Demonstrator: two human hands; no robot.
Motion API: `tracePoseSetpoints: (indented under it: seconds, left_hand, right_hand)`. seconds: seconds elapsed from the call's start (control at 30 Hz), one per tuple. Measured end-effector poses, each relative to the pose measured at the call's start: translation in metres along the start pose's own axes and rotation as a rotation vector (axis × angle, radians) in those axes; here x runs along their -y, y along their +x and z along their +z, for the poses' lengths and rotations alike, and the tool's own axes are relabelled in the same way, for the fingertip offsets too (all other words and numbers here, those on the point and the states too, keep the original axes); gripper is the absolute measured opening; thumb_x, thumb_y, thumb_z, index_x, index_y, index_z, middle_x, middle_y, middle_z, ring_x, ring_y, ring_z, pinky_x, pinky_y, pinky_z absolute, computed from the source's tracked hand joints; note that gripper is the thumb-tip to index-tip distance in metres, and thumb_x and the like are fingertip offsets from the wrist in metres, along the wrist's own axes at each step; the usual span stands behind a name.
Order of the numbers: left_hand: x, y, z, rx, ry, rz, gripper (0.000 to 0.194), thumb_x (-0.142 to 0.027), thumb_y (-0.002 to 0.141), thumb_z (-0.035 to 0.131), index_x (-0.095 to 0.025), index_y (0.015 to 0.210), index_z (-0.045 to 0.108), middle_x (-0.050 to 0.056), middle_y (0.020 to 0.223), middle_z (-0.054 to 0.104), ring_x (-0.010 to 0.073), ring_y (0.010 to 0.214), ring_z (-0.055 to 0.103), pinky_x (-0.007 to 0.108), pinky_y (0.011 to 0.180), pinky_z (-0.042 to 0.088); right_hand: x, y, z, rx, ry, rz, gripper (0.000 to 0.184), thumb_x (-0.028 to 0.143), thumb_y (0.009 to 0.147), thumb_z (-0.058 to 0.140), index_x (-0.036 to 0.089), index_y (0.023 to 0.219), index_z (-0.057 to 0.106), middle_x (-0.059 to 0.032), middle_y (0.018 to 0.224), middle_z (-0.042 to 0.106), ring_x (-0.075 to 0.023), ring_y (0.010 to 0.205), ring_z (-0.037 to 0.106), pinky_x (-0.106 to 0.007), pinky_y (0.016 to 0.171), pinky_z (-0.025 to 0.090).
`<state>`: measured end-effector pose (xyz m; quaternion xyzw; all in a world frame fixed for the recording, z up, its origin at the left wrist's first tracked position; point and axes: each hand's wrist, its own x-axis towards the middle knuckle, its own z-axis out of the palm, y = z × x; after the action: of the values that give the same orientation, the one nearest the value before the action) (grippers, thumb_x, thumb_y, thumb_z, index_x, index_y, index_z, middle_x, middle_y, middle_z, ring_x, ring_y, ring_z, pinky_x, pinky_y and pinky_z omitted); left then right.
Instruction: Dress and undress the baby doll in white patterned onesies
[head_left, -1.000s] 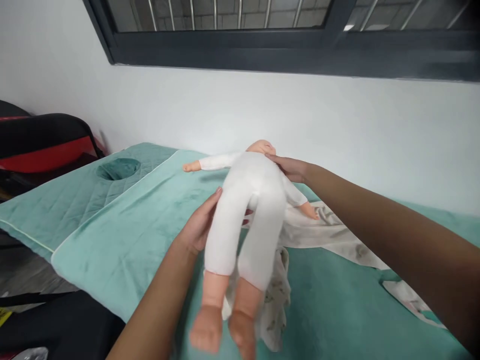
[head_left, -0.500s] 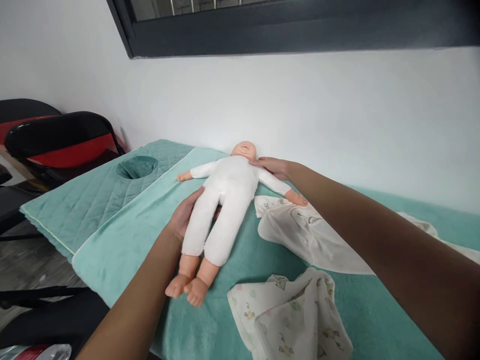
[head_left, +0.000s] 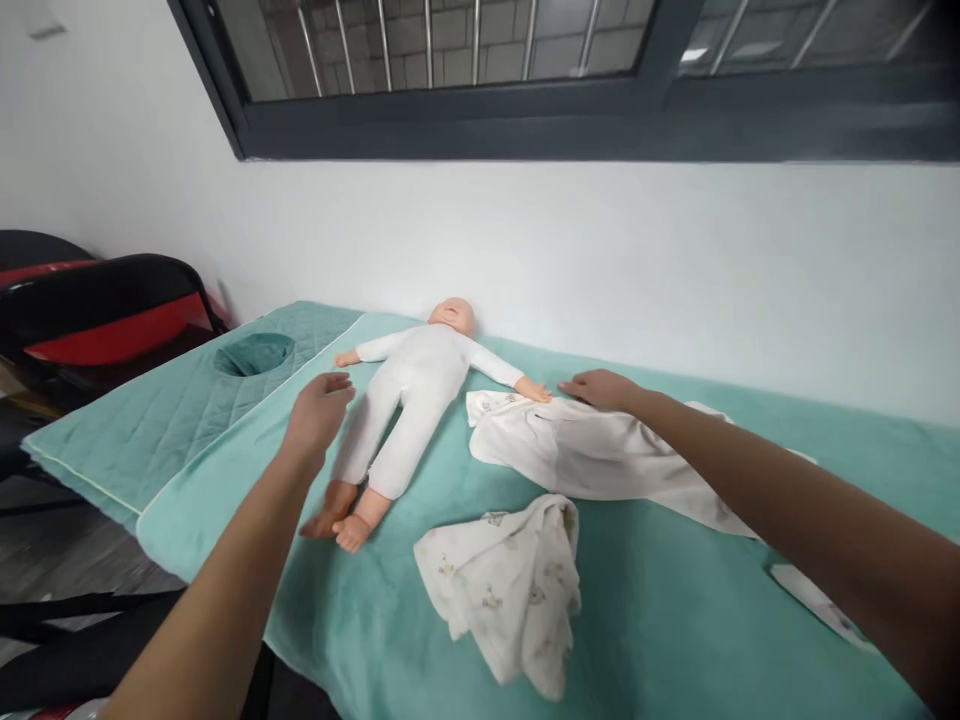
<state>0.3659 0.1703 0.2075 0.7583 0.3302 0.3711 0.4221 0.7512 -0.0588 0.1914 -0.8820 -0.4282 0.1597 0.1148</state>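
Observation:
A baby doll (head_left: 424, 375) with a white cloth body lies on its back, head toward the wall, arms spread out. My left hand (head_left: 322, 410) hovers beside the doll's leg, holding nothing, its fingers loosely extended. Just past the doll's outstretched hand, my right hand (head_left: 600, 388) is open over the upper edge of a white baby garment (head_left: 585, 450); whether it touches the fabric I cannot tell. Nearer to me lies a crumpled white cloth (head_left: 510, 590) printed with small animals.
A green padded bed (head_left: 660, 620) with a face hole (head_left: 255, 354) at its left end carries everything. It stands against a white wall below a barred window (head_left: 450, 45). Black and red folding chairs (head_left: 120, 320) are at left. Part of another pale cloth (head_left: 817, 605) shows beneath my right forearm.
Both hands have come off the doll: the left moved away from its hip, the right from its shoulder toward the garment. The camera view has tilted up and shifted right.

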Motion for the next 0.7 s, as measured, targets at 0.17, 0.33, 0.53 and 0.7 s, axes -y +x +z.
tracePoseSetpoints:
  seconds: [0.17, 0.33, 0.53, 0.7]
  left_hand:
    - [-0.066, -0.069, 0.029, 0.266, 0.033, 0.005, 0.046, -0.054, 0.081, 0.058, -0.025, 0.116, 0.063, 0.011, 0.122, 0.064, 0.0300, 0.110, 0.060, 0.043, 0.096, 0.046]
    - [-0.080, -0.127, 0.070, 0.973, 0.375, 0.170, 0.038, -0.043, 0.069, 0.073, -0.024, 0.101, 0.066, 0.006, 0.111, 0.061, 0.0268, 0.102, 0.058, 0.034, 0.084, 0.048]
    - [-0.100, -0.156, 0.114, 0.772, 0.352, 0.514, 0.029, -0.030, 0.082, 0.062, -0.021, 0.109, 0.063, 0.012, 0.138, 0.050, 0.0289, 0.132, 0.041, 0.043, 0.110, 0.035]
    - [-0.136, -0.167, 0.151, 0.698, 0.449, 0.814, 0.014, -0.026, 0.078, 0.066, -0.021, 0.092, 0.064, 0.006, 0.158, 0.027, 0.0317, 0.147, 0.017, 0.054, 0.120, 0.014]
  right_hand:
    - [-0.019, -0.073, -0.007, 0.011, -0.219, -0.043, 0.043, 0.060, 0.086, 0.049, 0.020, 0.084, 0.064, -0.0125, 0.090, 0.068, -0.0301, 0.089, 0.063, -0.037, 0.073, 0.046]
    - [-0.003, -0.131, -0.001, 0.045, -0.321, -0.200, 0.033, 0.049, 0.092, 0.047, 0.022, 0.103, 0.062, -0.0127, 0.099, 0.068, -0.0290, 0.094, 0.063, -0.034, 0.074, 0.044]
    - [0.027, -0.205, 0.004, 0.049, -0.276, -0.427, 0.030, 0.044, 0.098, 0.039, 0.024, 0.105, 0.060, -0.0065, 0.105, 0.068, -0.0229, 0.095, 0.062, -0.028, 0.073, 0.040]
    - [0.038, -0.262, -0.021, -0.075, -0.224, -0.646, 0.026, 0.030, 0.098, 0.038, 0.029, 0.109, 0.061, 0.0007, 0.107, 0.068, -0.0165, 0.084, 0.061, -0.026, 0.067, 0.036]
